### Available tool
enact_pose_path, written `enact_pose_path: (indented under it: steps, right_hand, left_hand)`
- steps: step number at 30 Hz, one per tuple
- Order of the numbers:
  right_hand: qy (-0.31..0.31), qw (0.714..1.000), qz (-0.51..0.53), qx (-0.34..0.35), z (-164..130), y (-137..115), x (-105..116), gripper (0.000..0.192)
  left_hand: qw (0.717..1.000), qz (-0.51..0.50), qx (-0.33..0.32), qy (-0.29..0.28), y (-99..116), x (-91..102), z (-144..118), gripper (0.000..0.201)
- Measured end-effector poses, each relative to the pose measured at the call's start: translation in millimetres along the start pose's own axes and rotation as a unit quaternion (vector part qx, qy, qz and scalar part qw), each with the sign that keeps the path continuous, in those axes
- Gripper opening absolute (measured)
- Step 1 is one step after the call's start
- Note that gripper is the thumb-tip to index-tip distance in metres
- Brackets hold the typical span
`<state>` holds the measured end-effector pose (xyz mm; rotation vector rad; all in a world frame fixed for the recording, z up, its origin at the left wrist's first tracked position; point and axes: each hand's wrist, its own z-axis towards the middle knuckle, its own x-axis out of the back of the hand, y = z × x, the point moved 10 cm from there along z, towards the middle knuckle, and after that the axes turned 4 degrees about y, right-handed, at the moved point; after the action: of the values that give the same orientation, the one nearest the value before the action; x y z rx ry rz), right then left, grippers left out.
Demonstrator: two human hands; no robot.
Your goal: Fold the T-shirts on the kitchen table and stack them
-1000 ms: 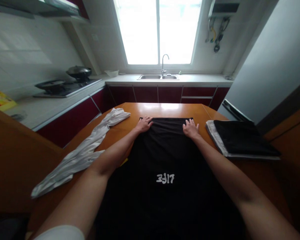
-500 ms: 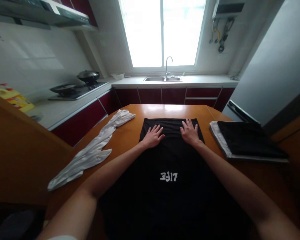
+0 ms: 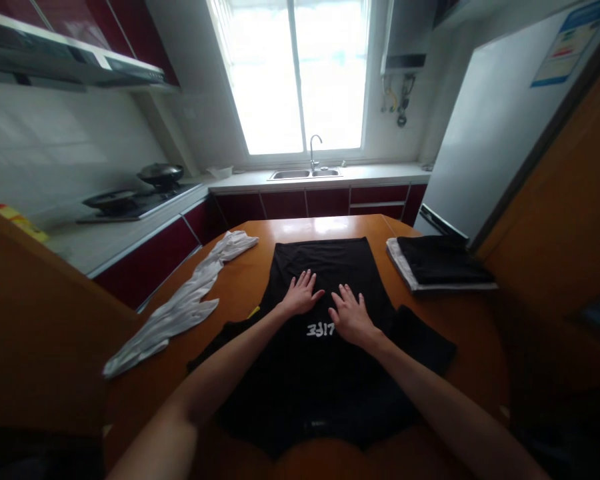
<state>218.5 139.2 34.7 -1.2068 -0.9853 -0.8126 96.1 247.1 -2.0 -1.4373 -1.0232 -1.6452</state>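
Note:
A black T-shirt [image 3: 325, 387] with white lettering lies spread on the wooden table [image 3: 325, 228], its hem toward the window and its neckline near me. Both sleeves stick out to the sides. My left hand [image 3: 301, 295] rests flat on the shirt's middle, fingers apart. Beside it, my right hand [image 3: 351, 316] also lies on the cloth with fingers spread, covering the edge of the lettering. Neither hand grips anything.
A crumpled white garment [image 3: 185, 300] stretches along the table's left side. Folded black and white clothes [image 3: 440, 261] are stacked at the right. Beyond are a sink [image 3: 293, 175], a stove with pans [image 3: 130, 203] and a fridge [image 3: 490, 120].
Both hands have slid from near the hem toward me, down to the lettering. The view has tilted up and turned right, and the shirt's sleeves and neckline now show.

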Motion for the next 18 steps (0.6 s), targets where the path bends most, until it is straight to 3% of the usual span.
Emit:
enact_pose_path:
  steps: [3,8,18]
  right_hand:
    - [-0.012,0.999,-0.019,-0.035,-3.9,19.9,-8.9,0.062]
    - [-0.047,0.997,-0.036,-0.051,-10.1,43.1,-17.6,0.067]
    - [-0.021,0.997,-0.04,-0.057,-9.4,42.7,-8.4,0.062]
  left_hand:
    - [1.0,-0.004,-0.001,0.009,3.2,-4.5,-4.2,0.072]
    - [0.994,-0.008,0.003,0.106,0.8,16.7,-9.0,0.06]
    - [0.999,-0.012,-0.007,0.043,-1.7,7.4,-15.5,0.063]
